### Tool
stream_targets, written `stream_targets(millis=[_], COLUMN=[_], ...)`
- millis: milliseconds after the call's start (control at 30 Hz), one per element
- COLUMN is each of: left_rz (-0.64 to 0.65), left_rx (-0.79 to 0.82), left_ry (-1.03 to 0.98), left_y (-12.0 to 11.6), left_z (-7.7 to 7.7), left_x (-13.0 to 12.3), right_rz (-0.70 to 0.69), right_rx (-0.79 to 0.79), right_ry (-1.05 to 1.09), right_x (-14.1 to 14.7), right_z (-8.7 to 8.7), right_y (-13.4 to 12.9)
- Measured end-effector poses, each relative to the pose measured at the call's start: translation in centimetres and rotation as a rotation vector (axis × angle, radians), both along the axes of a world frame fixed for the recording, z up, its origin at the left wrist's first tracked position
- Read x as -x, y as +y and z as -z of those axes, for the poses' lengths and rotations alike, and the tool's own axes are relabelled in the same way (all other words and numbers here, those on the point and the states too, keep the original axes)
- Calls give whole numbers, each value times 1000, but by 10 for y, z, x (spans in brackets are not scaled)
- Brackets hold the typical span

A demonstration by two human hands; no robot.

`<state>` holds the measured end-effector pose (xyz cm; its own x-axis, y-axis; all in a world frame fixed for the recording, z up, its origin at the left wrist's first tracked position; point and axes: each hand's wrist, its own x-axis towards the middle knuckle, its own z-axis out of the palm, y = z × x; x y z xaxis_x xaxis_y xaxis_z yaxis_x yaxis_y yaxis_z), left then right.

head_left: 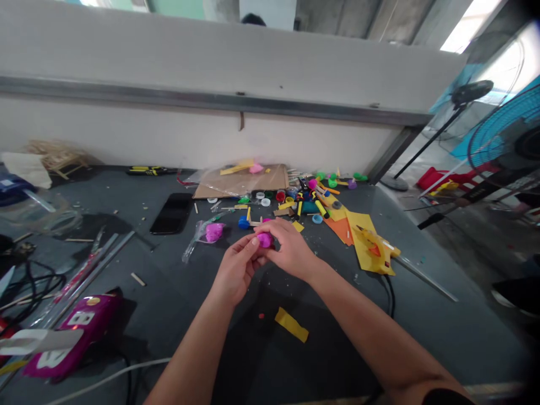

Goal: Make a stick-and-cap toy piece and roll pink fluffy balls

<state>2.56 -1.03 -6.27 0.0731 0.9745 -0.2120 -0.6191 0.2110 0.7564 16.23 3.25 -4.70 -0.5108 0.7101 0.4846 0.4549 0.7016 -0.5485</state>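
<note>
Between my two hands, over the middle of the dark table, is a small magenta lump of clay [265,240]. The fingers and thumb of my left hand [237,269] pinch it from the left. My right hand [289,247] curls round its right side, covering part of it. Left of my hands lies a pink lump in a clear plastic wrapper [214,232]. Just behind them are a blue cap [243,223] and small yellow sticks. A yellow paper strip [292,324] and a tiny red bit [261,316] lie nearer to me.
A black phone [172,214] lies at left, with a purple power strip [76,337] nearer. Cardboard [240,184], caps and tools line the back. Yellow paper [366,242] and a glue gun [377,247] lie right. A fan [523,140] stands beyond the table.
</note>
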Motion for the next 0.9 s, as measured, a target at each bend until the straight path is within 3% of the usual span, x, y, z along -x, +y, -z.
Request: stream_targets(millis=[167, 500, 900], left_rz=[-7, -56, -10], left_rx=[-7, -107, -76], left_ry=[-15, 233, 109], left_y=[4, 24, 19], left_z=[-4, -15, 1], left_x=[-5, -14, -8], right_rz=[22, 95, 39], right_rx=[19, -3, -19], right_ry=[0, 35, -51], right_x=[-2, -10, -8], right_z=[-3, -6, -4], right_y=[2, 6, 4])
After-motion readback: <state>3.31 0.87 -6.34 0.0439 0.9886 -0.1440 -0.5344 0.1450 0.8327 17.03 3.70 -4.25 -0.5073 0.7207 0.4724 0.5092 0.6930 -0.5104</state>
